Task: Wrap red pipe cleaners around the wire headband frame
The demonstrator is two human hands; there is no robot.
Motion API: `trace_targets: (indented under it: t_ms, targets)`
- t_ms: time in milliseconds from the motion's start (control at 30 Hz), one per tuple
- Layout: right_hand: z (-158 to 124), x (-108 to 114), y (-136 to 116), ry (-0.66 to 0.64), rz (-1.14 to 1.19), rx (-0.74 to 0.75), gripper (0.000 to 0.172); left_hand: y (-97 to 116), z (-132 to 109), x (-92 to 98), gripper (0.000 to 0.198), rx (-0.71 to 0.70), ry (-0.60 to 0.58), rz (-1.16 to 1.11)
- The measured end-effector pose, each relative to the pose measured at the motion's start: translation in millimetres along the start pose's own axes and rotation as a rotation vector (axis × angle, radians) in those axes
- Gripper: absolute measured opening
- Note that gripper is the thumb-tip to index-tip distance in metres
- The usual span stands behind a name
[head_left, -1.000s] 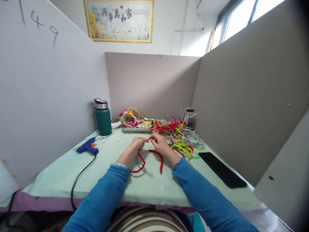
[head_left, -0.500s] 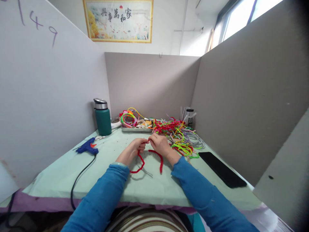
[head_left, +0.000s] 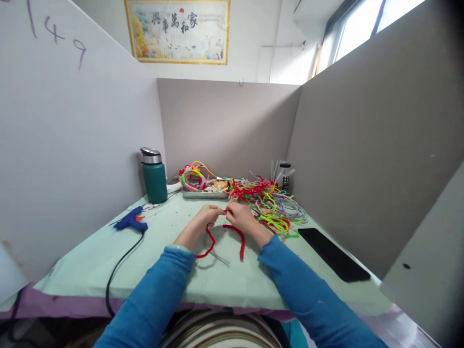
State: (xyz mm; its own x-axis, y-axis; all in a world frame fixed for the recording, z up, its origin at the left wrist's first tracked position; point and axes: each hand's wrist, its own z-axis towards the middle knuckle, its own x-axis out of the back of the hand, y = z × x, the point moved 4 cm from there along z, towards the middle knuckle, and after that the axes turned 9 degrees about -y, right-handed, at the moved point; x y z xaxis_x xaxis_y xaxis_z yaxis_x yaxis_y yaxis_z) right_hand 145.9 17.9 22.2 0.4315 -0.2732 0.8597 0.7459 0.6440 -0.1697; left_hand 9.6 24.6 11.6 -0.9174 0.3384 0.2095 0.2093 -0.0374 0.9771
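Note:
Between my fingertips, over the middle of the table, is a red pipe cleaner. My left hand pinches it near one end, and its length hangs below that hand in a loose curve toward my left sleeve. My right hand is closed at the same spot, thumb and fingers pressed on the red end. The fingers hide the exact end. A second, bent red pipe cleaner piece lies on the cloth just below my right hand. Near the hanging curve is a thin grey wire.
A heap of coloured pipe cleaners lies beyond my right hand. Behind is a metal tray with small pieces. A blue glue gun and a green bottle stand left; a black phone-like slab lies right.
Both hands have turned slightly at the wrists, the left fingers now more folded over from above. The hanging red curve has swung a little upward and left.

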Motion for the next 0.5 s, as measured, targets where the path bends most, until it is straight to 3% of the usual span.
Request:
trace_targets:
  t_ms: [133,233,367,433,500]
  targets:
    - [5,-7,7,-0.132,0.372,-0.127,0.011,5,6,4.7,0.014,-0.195,0.17,0.455]
    - [6,-14,13,-0.282,0.837,-0.29,0.012,9,5,2.8,0.019,-0.323,0.208,0.669]
    - [3,-22,16,-0.536,1.499,-0.457,0.01,15,-4,-3.7,0.022,-0.468,0.205,0.735]
    - [2,-23,17,-0.621,1.662,-0.481,0.01,16,-5,-5.9,0.022,-0.484,0.204,0.721]
    - [2,-23,18,-0.619,1.69,-0.508,0.009,15,-4,-6.2,0.021,-0.472,0.195,0.664]
